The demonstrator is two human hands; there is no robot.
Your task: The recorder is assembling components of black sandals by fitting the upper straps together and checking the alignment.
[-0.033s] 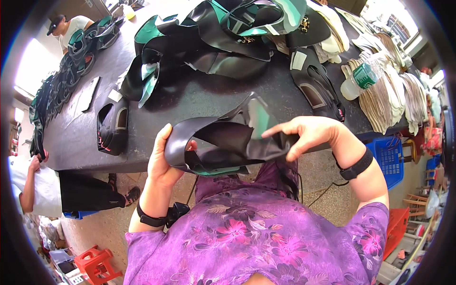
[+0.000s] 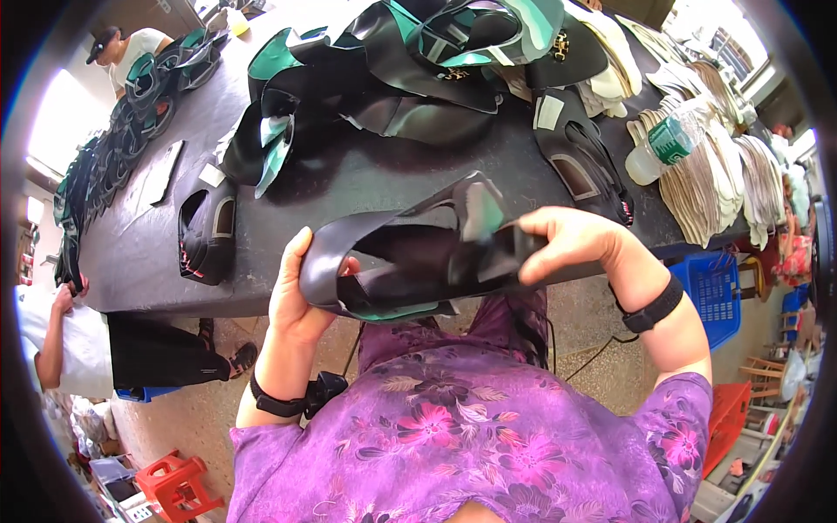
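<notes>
A black shoe upper [image 2: 384, 283] with a green lining is held just off the table's front edge. My left hand [image 2: 296, 292] grips its rounded left end, thumb outside and a fingertip showing through the opening. At the other end, my right hand [image 2: 567, 244] closes thumb and fingers on the blurred rear edge, beside a raised flap with pale green lining. Black shoe uppers with pale inner linings lie on the table at left [image 2: 207, 231] and at right [image 2: 580, 161]. Beyond them is a heap of black, green-lined uppers [image 2: 418, 118].
The dark table [image 2: 261, 301] bears stacks of cream pieces [image 2: 697, 196] and a plastic bottle [image 2: 667, 148] at right. A row of uppers [image 2: 109, 166] runs down the left. A blue crate [image 2: 711, 296] and red stool [image 2: 179, 488] stand below. A co-worker [image 2: 65, 340] is at left.
The fingers of my right hand have drawn back from the green lining to the upper's end. The raised flap has shifted slightly right, while my left hand keeps its grip.
</notes>
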